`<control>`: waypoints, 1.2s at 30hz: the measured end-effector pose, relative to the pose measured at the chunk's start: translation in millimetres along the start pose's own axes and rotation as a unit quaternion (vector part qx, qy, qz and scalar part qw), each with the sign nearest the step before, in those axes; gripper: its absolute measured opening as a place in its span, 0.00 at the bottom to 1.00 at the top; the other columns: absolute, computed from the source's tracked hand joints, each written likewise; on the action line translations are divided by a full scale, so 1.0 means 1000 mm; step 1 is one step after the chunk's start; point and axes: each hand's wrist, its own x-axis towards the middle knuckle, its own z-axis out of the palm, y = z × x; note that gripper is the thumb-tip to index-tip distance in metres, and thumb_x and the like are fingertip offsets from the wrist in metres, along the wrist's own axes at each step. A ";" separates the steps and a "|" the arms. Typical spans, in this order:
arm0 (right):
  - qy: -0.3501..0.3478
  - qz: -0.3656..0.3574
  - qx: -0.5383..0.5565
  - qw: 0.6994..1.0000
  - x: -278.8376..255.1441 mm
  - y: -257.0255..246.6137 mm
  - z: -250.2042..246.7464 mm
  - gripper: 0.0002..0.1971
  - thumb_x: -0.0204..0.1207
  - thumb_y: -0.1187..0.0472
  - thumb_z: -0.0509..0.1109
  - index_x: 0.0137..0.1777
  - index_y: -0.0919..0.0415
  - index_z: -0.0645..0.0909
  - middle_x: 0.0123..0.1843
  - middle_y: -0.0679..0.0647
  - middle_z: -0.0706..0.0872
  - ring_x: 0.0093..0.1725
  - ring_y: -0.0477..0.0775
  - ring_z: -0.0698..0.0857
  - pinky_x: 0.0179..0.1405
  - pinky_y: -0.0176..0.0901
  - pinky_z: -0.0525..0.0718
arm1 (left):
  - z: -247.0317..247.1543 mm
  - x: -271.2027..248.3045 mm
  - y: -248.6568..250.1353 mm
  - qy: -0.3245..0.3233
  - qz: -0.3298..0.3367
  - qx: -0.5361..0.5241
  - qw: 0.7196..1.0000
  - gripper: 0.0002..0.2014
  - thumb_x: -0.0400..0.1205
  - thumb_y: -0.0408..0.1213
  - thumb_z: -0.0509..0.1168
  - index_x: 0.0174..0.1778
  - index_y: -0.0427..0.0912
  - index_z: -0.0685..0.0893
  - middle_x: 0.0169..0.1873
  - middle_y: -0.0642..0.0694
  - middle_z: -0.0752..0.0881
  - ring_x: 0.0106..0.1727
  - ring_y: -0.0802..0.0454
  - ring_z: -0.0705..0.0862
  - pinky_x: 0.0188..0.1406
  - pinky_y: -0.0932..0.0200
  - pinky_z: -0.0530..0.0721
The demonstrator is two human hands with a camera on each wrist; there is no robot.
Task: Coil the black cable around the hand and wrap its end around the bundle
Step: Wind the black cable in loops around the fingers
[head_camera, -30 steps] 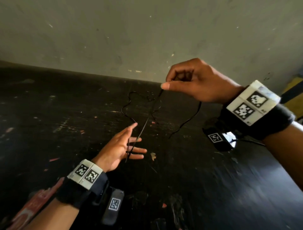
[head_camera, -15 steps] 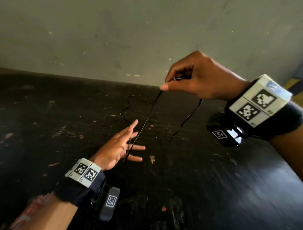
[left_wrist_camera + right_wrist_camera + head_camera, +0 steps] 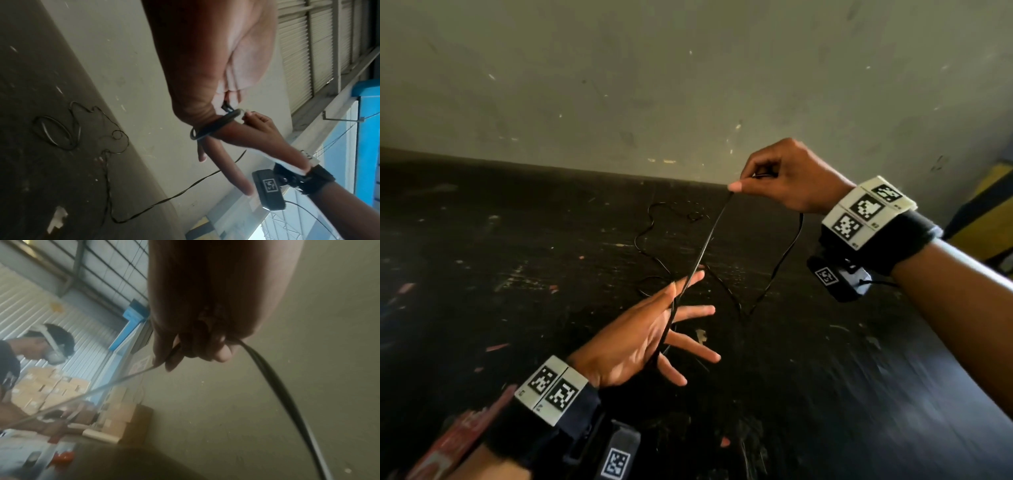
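The thin black cable (image 3: 703,246) runs taut from my right hand (image 3: 746,186) down to my left hand (image 3: 688,329). My right hand, raised near the wall, pinches it between thumb and curled fingers (image 3: 195,352). From that hand the rest of the cable hangs down to the table and lies there in loose squiggles (image 3: 654,219). My left hand is lower, its fingers straight and spread, and the cable crosses its palm. In the left wrist view, turns of cable (image 3: 213,125) ring the left hand, and loose loops (image 3: 59,131) lie on the table.
The dark, scuffed table (image 3: 517,274) meets a grey wall (image 3: 688,85) at the back. A red packet (image 3: 455,442) lies at the lower left edge. A yellow and black object (image 3: 989,219) shows at the far right. Stacked cardboard boxes (image 3: 51,389) stand in the room behind.
The strand between the hands stays taut. My left hand has come closer and spread its fingers wider. My right hand has barely shifted.
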 end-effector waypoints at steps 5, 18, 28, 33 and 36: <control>-0.021 0.011 -0.004 1.000 0.001 0.008 0.007 0.16 0.72 0.50 0.72 0.39 0.65 0.86 0.28 0.48 0.83 0.23 0.42 0.77 0.25 0.24 0.73 | 0.004 0.001 -0.001 -0.052 -0.005 0.001 0.999 0.21 0.83 0.58 0.47 0.73 0.71 0.70 0.72 0.47 0.80 0.57 0.32 0.87 0.17 0.59 0.86; -0.070 0.061 0.034 0.995 -0.039 0.029 0.117 0.12 0.82 0.60 0.63 0.41 0.63 0.83 0.33 0.53 0.85 0.31 0.49 0.84 0.33 0.42 0.81 | 0.001 0.015 0.041 -0.035 0.124 -0.112 0.985 0.22 0.84 0.56 0.44 0.75 0.78 0.59 0.75 0.42 0.76 0.55 0.35 0.89 0.17 0.56 0.88; -0.294 0.144 0.214 0.921 -0.065 -0.070 0.133 0.18 0.84 0.61 0.59 0.73 0.56 0.67 0.34 0.50 0.82 0.22 0.40 0.79 0.20 0.30 0.79 | -0.039 0.044 0.049 0.154 0.206 -0.118 0.959 0.23 0.86 0.56 0.47 0.77 0.76 0.52 0.83 0.37 0.59 0.57 0.36 0.88 0.34 0.49 0.92; -0.330 0.133 0.150 0.922 -0.056 -0.074 0.120 0.13 0.83 0.64 0.60 0.66 0.66 0.73 0.33 0.52 0.83 0.22 0.42 0.79 0.18 0.29 0.80 | -0.036 0.050 0.031 0.213 0.167 -0.008 0.963 0.25 0.79 0.62 0.51 0.72 0.84 0.54 0.85 0.42 0.54 0.61 0.39 0.87 0.52 0.33 0.87; -0.364 0.096 0.074 0.924 -0.048 -0.079 0.104 0.09 0.82 0.64 0.61 0.58 0.66 0.79 0.34 0.54 0.85 0.18 0.38 0.78 0.16 0.26 0.77 | -0.025 0.045 0.021 0.240 0.141 0.126 0.952 0.20 0.83 0.59 0.47 0.69 0.85 0.54 0.85 0.46 0.51 0.55 0.62 0.84 0.65 0.44 0.79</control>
